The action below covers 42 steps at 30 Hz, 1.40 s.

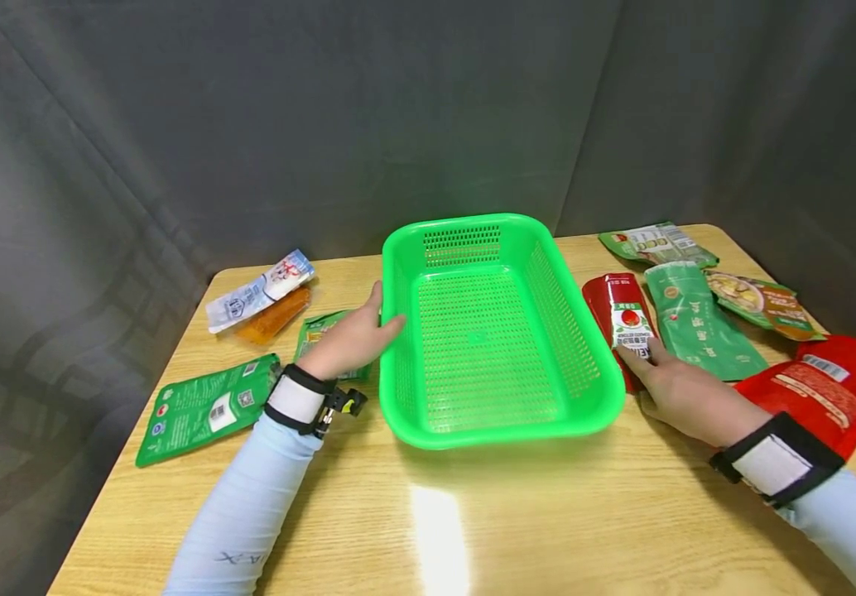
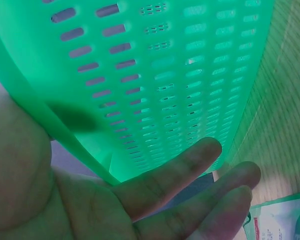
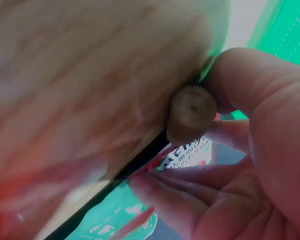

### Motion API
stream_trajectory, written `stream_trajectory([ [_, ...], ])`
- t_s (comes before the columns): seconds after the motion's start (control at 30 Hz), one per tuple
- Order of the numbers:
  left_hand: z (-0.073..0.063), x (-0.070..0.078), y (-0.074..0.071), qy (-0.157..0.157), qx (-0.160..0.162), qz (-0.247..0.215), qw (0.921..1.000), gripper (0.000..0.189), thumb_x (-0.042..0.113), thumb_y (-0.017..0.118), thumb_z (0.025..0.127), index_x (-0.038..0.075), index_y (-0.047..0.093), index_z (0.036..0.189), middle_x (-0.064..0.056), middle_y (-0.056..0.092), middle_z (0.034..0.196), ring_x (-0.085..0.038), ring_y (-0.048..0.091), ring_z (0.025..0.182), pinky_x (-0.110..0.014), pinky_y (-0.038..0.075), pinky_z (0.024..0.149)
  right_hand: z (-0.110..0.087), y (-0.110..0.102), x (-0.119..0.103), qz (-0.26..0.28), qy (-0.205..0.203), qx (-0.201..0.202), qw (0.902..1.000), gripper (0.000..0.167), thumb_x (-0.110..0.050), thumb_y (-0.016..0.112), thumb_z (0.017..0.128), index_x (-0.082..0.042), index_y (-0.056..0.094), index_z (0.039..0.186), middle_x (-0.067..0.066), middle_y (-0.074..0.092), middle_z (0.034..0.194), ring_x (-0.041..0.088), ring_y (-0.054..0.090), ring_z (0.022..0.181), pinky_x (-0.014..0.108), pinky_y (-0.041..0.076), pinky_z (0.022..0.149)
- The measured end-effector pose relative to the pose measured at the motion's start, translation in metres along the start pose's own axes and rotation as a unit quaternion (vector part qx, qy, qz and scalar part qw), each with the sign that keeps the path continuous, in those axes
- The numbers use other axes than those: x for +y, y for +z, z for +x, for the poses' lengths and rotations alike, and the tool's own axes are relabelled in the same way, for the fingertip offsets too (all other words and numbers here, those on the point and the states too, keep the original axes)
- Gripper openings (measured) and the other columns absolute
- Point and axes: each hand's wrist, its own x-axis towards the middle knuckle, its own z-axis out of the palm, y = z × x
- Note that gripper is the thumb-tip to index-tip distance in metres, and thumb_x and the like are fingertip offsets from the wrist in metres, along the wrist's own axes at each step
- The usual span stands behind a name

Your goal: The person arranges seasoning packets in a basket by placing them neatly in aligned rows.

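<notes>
Over the light wood-grain tabletop (image 1: 346, 513), nearest its right edge, lies a glossy red plastic pouch (image 1: 834, 385), partly behind the right wrist. Near the left edge is a flat, rectangular dark-green pouch (image 1: 204, 414) with white labels. The right hand (image 1: 685, 397) pinches the near end of a red plastic ketchup pouch (image 1: 631, 319), its grip closed about the brown ridged cap (image 3: 192, 112); this pouch lies just beside the right wall of a bright-green, rectangular, perforated plastic basket (image 1: 502, 439) at mid-tabletop. The left hand (image 1: 349, 343) has its thumb over the basket's left rim and straight fingers outside, a loose grip, with a small green packet (image 1: 314, 331) partly under it. Farther off, an orange-brown packet (image 1: 275, 319) lies partly under a white-and-blue pouch (image 1: 260, 291) by the far left corner. Toward the far right corner lie a pale-green pouch (image 1: 704, 327), a brown-and-green pouch (image 1: 763, 305) and, farthest, a green-and-white pouch (image 1: 659, 242).
</notes>
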Motion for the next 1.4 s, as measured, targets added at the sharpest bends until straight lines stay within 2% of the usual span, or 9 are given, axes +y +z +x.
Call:
stream_trajectory([
  [0.13,0.001,-0.001,0.000,0.000,-0.002,-0.004,1.0000,0.087,0.057,0.038,0.102,0.010,-0.011,0.157,-0.017,0.029,0.157,-0.032,0.048,0.132,-0.049,0.043,0.103,-0.001,0.004,-0.005,-0.047,-0.018,0.034,0.9981,0.058,-0.001,0.065,0.089,0.011,0.043,0.141,0.052,0.042,0.124,0.058,0.060,0.094,0.064,0.053,0.073],
  [0.27,0.001,-0.002,0.001,-0.001,-0.006,-0.004,1.0000,0.086,0.058,0.037,0.102,0.012,-0.011,0.157,-0.016,0.030,0.157,-0.032,0.051,0.129,-0.049,0.046,0.099,0.000,0.005,-0.011,-0.087,-0.003,0.045,0.9951,0.050,0.003,0.062,0.090,0.011,0.046,0.137,0.045,0.054,0.114,0.050,0.064,0.079,0.061,0.053,0.061],
  [0.5,0.001,-0.001,0.001,-0.002,-0.012,0.002,0.9999,0.086,0.057,0.035,0.102,0.011,-0.012,0.157,-0.016,0.030,0.157,-0.031,0.052,0.127,-0.048,0.046,0.099,-0.002,-0.006,-0.018,-0.081,-0.001,0.072,0.9941,0.037,0.012,0.064,0.084,0.013,0.057,0.120,0.032,0.063,0.090,0.037,0.062,0.061,0.051,0.052,0.047],
  [0.6,0.001,-0.001,0.000,0.000,-0.012,0.001,0.9999,0.086,0.057,0.035,0.102,0.011,-0.012,0.157,-0.017,0.029,0.157,-0.031,0.050,0.129,-0.048,0.045,0.101,-0.003,-0.018,-0.016,-0.063,-0.002,0.088,0.9941,0.024,0.015,0.061,0.082,0.011,0.060,0.106,0.023,0.061,0.074,0.034,0.060,0.056,0.049,0.048,0.042],
  [0.73,0.001,-0.001,0.000,0.006,-0.013,-0.008,0.9999,0.085,0.056,0.035,0.103,0.011,-0.013,0.157,-0.017,0.026,0.158,-0.031,0.046,0.133,-0.048,0.042,0.105,-0.003,-0.040,-0.012,-0.061,0.016,0.094,0.9936,0.013,0.014,0.059,0.081,0.006,0.059,0.091,0.017,0.058,0.066,0.034,0.057,0.054,0.051,0.045,0.040],
  [0.83,0.000,-0.002,0.000,0.009,-0.016,-0.014,0.9997,0.084,0.055,0.034,0.103,0.011,-0.014,0.156,-0.017,0.025,0.159,-0.030,0.044,0.134,-0.048,0.040,0.106,-0.003,-0.057,-0.010,-0.060,0.024,0.102,0.9927,0.010,0.011,0.059,0.083,0.004,0.060,0.090,0.015,0.058,0.066,0.031,0.056,0.053,0.050,0.044,0.039],
  [1.0,0.000,-0.003,0.000,0.012,-0.017,-0.014,0.9997,0.083,0.055,0.032,0.104,0.010,-0.016,0.156,-0.018,0.024,0.159,-0.030,0.043,0.135,-0.047,0.039,0.108,-0.001,-0.084,-0.005,-0.055,0.000,0.143,0.9883,0.015,0.013,0.055,0.084,0.004,0.062,0.093,0.005,0.050,0.059,0.025,0.051,0.050,0.041,0.041,0.039],
  [1.2,0.001,-0.002,0.000,0.017,-0.016,-0.009,0.9997,0.083,0.054,0.031,0.104,0.009,-0.017,0.155,-0.020,0.025,0.158,-0.030,0.044,0.134,-0.047,0.039,0.108,0.007,-0.123,0.010,-0.046,-0.010,0.175,0.9835,0.021,0.007,0.072,0.078,-0.002,0.068,0.096,0.008,0.061,0.070,0.024,0.050,0.056,0.037,0.042,0.047],
  [1.4,-0.001,-0.002,0.000,0.016,-0.018,-0.016,0.9996,0.084,0.054,0.033,0.104,0.010,-0.016,0.155,-0.018,0.023,0.159,-0.031,0.043,0.135,-0.048,0.038,0.108,0.036,-0.148,0.035,0.034,-0.007,0.169,0.9849,0.039,-0.001,0.083,0.077,0.004,0.068,0.112,0.024,0.069,0.097,0.032,0.064,0.074,0.048,0.057,0.064],
])
